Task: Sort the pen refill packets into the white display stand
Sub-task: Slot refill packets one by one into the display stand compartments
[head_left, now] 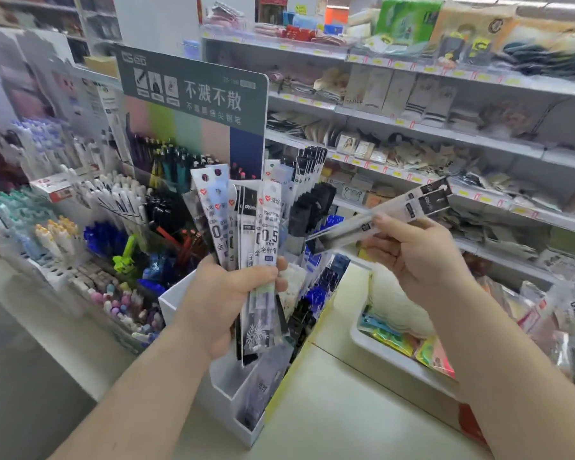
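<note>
A: Where are the refill packets?

B: A fanned bunch is gripped in the left hand, directly above the white display stand; the right hand pinches two more packets, up and to the stand's right.

A: How should they handle?

B: Light, slick, bendy, I'd judge; hold mid-length.

A: Writing?

B: "0.5 mm", "deli".

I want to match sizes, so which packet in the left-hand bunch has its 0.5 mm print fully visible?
The front packet, at the right of the fan gripped by the left hand, with a red heart logo on top. The other packets' numerals are partly covered.
</note>
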Tool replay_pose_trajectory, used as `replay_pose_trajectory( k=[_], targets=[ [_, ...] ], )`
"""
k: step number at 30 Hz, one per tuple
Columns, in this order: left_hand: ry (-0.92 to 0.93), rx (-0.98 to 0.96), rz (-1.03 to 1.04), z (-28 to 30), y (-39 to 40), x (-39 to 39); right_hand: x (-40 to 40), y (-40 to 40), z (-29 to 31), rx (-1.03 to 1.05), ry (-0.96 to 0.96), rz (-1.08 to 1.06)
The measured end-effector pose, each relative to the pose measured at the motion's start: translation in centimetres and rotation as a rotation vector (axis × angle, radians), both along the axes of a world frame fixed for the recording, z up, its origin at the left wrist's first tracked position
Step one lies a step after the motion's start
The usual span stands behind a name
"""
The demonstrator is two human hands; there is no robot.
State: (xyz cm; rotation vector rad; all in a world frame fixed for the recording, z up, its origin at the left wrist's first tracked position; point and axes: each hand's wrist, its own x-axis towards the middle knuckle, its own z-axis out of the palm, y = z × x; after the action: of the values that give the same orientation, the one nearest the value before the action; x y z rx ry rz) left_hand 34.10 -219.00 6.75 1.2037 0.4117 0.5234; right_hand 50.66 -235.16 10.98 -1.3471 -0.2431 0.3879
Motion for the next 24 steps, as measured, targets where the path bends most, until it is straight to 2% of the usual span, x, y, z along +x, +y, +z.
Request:
replay_pose_trajectory(
  k=[7,13,19,24],
  targets=[
    [-0.073,-0.057,0.041,1.2,2.3,0.2,3.6,6.4,1.9,-0.274,-0.262,-0.02],
    [-0.074,-0.04,0.045,0.9,3.3,0.1,5.4,10.4,2.0,-0.424,-0.281,-0.085],
    [-0.106,-0.044,0.036,1.0,3.7,-0.3,6.4,13.4,1.9,-0.485,-0.299,-0.16],
    [-0.107,-0.042,0.016,0.9,3.6,-0.3,6.5,14.9,1.3,-0.63,-0.451,-0.164]
  ],
)
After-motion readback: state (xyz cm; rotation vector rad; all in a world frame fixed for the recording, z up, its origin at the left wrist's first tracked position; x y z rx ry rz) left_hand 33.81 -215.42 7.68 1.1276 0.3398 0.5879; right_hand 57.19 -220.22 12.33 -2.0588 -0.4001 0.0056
